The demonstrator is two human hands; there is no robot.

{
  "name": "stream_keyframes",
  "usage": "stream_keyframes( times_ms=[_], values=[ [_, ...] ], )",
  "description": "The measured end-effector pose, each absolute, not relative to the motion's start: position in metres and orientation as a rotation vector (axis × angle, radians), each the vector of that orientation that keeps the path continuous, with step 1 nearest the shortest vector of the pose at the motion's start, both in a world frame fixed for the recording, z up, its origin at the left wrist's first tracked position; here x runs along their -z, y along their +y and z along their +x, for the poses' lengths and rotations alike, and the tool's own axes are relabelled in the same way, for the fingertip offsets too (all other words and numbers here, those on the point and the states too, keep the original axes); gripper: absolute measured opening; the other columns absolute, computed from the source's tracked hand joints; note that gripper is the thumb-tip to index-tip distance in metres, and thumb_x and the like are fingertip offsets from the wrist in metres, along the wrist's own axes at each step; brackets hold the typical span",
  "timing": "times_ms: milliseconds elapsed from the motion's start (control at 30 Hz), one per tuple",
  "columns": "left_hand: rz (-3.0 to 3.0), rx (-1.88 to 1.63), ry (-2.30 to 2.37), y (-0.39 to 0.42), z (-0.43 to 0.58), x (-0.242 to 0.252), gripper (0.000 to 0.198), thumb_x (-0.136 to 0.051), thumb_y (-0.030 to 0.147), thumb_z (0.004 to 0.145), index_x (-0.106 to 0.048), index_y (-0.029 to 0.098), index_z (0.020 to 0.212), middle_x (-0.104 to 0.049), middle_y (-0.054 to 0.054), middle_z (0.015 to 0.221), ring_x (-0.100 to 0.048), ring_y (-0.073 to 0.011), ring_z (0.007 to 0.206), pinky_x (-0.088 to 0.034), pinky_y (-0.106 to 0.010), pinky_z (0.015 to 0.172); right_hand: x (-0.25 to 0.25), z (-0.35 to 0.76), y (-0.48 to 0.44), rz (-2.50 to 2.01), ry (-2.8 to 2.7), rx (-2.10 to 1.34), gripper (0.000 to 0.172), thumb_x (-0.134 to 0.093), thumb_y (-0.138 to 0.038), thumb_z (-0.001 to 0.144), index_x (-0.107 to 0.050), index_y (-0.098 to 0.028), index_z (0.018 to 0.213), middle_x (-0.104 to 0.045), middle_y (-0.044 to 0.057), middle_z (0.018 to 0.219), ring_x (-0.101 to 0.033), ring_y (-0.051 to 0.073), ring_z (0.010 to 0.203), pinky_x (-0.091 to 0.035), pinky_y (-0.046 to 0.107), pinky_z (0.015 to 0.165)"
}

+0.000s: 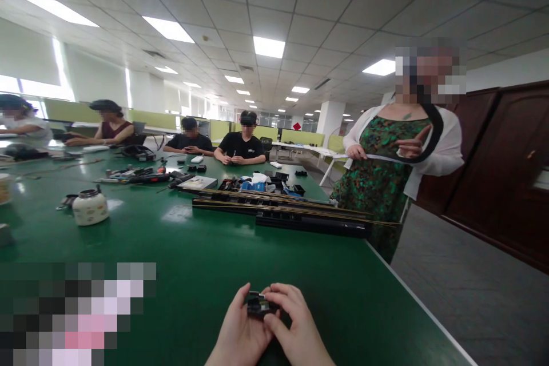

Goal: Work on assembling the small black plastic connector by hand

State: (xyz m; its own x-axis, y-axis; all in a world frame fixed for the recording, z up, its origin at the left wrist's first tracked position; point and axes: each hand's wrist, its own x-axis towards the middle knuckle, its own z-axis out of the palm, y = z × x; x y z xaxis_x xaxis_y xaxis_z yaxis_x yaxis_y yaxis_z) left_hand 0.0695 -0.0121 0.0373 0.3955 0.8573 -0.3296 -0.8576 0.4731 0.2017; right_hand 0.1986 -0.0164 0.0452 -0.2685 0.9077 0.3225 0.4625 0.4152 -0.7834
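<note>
Both of my hands meet low in the middle of the view, just above the green table. Between them is a small black plastic part (pixel 257 306) with an open top and lighter pieces inside, too small to make out. My left hand (pixel 242 326) holds it from the left and below, thumb raised along its side. My right hand (pixel 291 317) is closed on its right end, fingertips bent over the top and thumb at the near side. The fingers hide part of its right end.
Ahead on the green table (pixel 171 263) lie long black rails (pixel 313 224) with thin brass-coloured rods (pixel 274 201). A cream jar (pixel 91 207) stands left, beyond it tools (pixel 137 176). A standing person (pixel 386 143) holds a black strip at right; several people sit across the table.
</note>
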Motion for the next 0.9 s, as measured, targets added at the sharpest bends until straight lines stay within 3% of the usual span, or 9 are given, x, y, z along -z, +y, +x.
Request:
stream_keyframes(
  times_ms=[400,600,900],
  values=[
    [0.041,-1.08,0.435,-0.0086,0.0662,-0.0394,0.043,-0.031,0.031,0.09,-0.059,0.01,0.065,-0.065,-0.007,0.058,-0.063,-0.0155,0.054,-0.049,-0.028,0.062,-0.0521,0.1962,-0.0162,-1.156,-1.949,-0.686,0.031,-0.058,-0.012,0.068,-0.065,-0.03,0.092,-0.063,0.001,0.108,-0.049,0.022,0.108,-0.034,0.038,0.096],
    [0.009,-1.046,0.439,-0.0078,0.0626,-0.0436,0.042,-0.033,0.033,0.089,-0.06,0.009,0.066,-0.065,-0.008,0.06,-0.062,-0.017,0.056,-0.047,-0.027,0.056,-0.047,0.1951,-0.0161,-1.173,-1.958,-0.678,0.027,-0.058,-0.013,0.069,-0.065,-0.027,0.09,-0.064,0.003,0.106,-0.048,0.024,0.109,-0.032,0.043,0.098],
    [-0.024,-1.041,0.422,-0.0082,0.064,-0.043,0.045,-0.035,0.035,0.088,-0.059,0.011,0.059,-0.064,-0.009,0.057,-0.063,-0.0191,0.058,-0.047,-0.028,0.058,-0.045,0.1902,-0.0147,-1.144,-1.761,-0.784,0.023,-0.056,-0.01,0.067,-0.065,-0.022,0.085,-0.064,0.007,0.099,-0.053,0.023,0.102,-0.041,0.038,0.091]
  ],
)
